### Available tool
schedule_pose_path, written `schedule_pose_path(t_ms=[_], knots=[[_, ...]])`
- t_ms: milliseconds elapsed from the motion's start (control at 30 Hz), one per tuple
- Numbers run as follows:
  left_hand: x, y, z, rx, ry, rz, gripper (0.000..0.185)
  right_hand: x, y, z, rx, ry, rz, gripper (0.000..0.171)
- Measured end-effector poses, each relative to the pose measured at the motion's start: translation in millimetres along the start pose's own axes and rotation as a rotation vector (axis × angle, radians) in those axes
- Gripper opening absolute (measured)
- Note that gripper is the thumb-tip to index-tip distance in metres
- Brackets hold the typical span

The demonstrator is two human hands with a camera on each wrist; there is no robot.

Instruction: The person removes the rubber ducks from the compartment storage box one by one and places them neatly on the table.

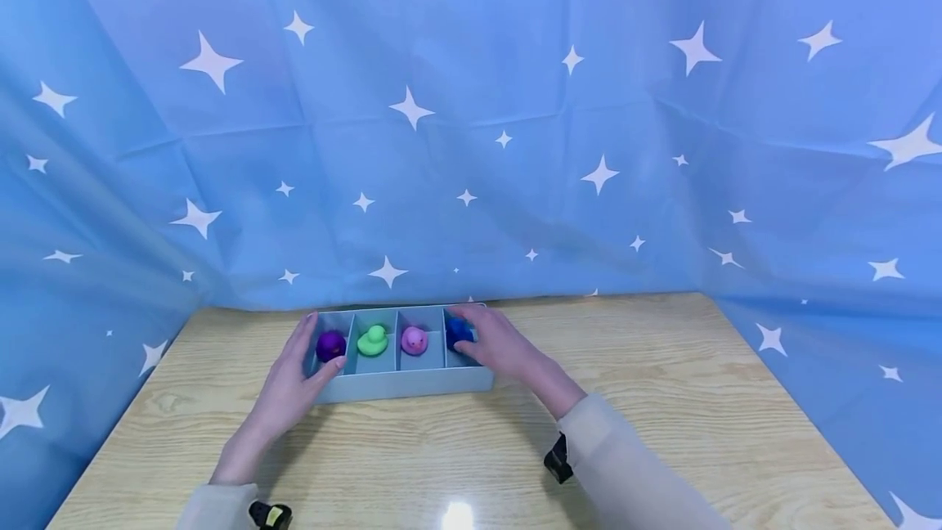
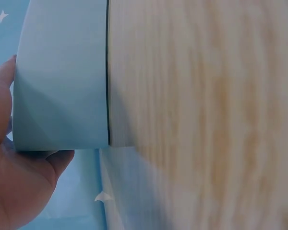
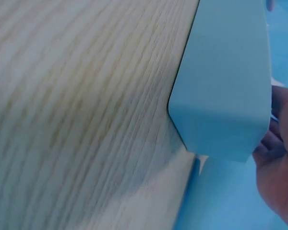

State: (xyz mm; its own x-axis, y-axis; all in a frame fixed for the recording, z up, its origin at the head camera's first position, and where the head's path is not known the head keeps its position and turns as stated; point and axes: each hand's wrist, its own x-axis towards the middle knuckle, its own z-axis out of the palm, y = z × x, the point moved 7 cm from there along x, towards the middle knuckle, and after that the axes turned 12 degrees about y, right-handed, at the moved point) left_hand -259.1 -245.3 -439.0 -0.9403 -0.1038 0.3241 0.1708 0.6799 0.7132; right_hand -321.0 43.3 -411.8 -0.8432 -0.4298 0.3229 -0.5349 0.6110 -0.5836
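I had both hands on the pale blue divided tray (image 1: 397, 384), which sat on the wooden counter (image 1: 662, 399) near its far edge, just in front of the starry blue backdrop (image 1: 515, 105). My left hand (image 1: 290, 383) clasped the tray's left end, thumb hooked over the near rim beside the purple duck (image 1: 330, 343) and fingers (image 1: 303, 334) stretched along the outside wall; the left wrist view showed the palm pressed to that end wall. My right hand (image 1: 496, 342) covered the right end, its fingers curled over the rim and partly hiding the blue duck (image 1: 458, 330) in the last compartment. The green duck (image 1: 373, 340) and the pink duck (image 1: 414, 339) stood loose in the two middle compartments. As I judged it, handling the tray well meant squeezing evenly from both ends and keeping it level, since the ducks were unsecured and could tip over a divider. I also reckoned the right fingers should stay on the wall rather than push the blue duck.
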Motion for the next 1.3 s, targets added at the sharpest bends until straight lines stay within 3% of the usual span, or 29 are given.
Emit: schedule_pose_path(t_ms=[367, 767, 1067, 1300], knots=[[-0.1, -5.0, 1.5, -0.044, -0.064, -0.052, 0.098, 10, 11, 4, -0.022, 0.006, 0.018, 0.048], [-4.1, -15.8, 4.0, -0.065, -0.153, -0.185, 0.099, 14, 8, 14, -0.187, 0.017, -0.032, 0.048], [-5.5, -19.7, 8.1, -0.092, -0.181, -0.221, 0.099, 13, 7, 15, -0.171, 0.015, -0.045, 0.048], [-5.4, -20.9, 7.0, -0.108, -0.173, -0.212, 0.1, 14, 7, 15, -0.169, 0.03, -0.054, 0.045]])
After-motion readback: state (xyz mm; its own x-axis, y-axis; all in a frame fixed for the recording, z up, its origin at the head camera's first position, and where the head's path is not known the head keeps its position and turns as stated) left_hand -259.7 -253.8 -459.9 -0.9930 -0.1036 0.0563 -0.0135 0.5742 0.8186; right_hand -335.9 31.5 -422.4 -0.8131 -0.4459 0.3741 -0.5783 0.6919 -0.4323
